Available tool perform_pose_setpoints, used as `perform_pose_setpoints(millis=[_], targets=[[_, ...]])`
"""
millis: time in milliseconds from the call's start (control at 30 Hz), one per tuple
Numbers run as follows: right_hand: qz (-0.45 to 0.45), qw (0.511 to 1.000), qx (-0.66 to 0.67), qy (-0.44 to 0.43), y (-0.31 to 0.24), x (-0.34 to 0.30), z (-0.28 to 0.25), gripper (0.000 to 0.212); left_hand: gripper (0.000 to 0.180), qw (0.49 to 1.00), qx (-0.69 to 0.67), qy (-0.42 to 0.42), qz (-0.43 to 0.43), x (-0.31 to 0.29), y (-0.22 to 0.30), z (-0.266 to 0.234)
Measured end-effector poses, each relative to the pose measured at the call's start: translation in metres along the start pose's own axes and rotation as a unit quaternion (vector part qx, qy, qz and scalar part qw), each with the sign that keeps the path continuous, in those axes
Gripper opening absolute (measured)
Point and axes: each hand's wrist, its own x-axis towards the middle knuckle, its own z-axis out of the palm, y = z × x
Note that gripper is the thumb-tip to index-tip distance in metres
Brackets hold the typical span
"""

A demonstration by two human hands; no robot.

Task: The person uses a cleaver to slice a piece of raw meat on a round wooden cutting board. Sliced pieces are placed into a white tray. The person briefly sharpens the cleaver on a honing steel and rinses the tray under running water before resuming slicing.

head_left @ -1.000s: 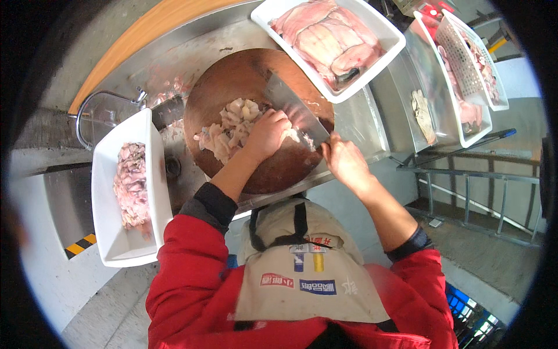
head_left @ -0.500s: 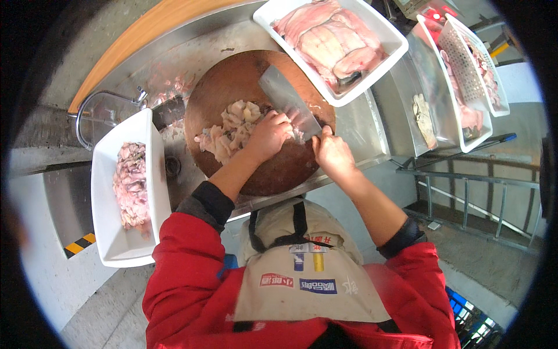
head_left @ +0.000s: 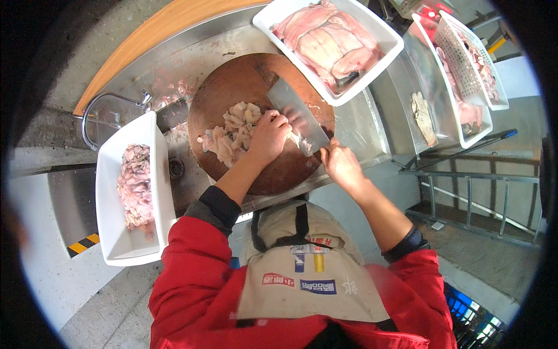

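Observation:
A broad cleaver (head_left: pixel 298 116) lies across the right half of a round wooden chopping block (head_left: pixel 212 93), its blade slanting toward the upper left. My right hand (head_left: pixel 343 164) is closed round its handle at the block's right edge. Just left of the blade, my left hand (head_left: pixel 270 137) has its fingers curled down on pale meat, mostly hidden beneath them. A pile of cut pale meat pieces (head_left: pixel 235 129) sits to the left of that hand. Small scraps (head_left: pixel 303 143) show by the lower part of the blade.
A white tub (head_left: pixel 107 192) of chopped pink meat stands left, near a curved tap (head_left: pixel 87 125). At the far right of the block is a white tub (head_left: pixel 372 75) of large pink slabs. Further right are a glove (head_left: pixel 422 119), a perforated basket (head_left: pixel 459 61) and a metal railing (head_left: pixel 488 177).
The cleaver and my right hand have shifted a little right and toward me, away from my left fingers. My left hand stays on the meat. The whole view has shifted slightly.

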Motion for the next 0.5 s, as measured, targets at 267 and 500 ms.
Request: perform_pose_setpoints(millis=[267, 500], targets=[[0.037, 0.997, -0.041, -0.05, 0.012, -0.044, -0.009, 0.036, 0.01, 0.997, -0.068, -0.035, 0.001, -0.003, 0.003, 0.001], [0.006, 1.0, -0.019, 0.021, -0.02, 0.004, 0.002, 0.032, 0.012, 0.998, -0.031, -0.054, -0.009, -0.006, 0.005, 0.001]])
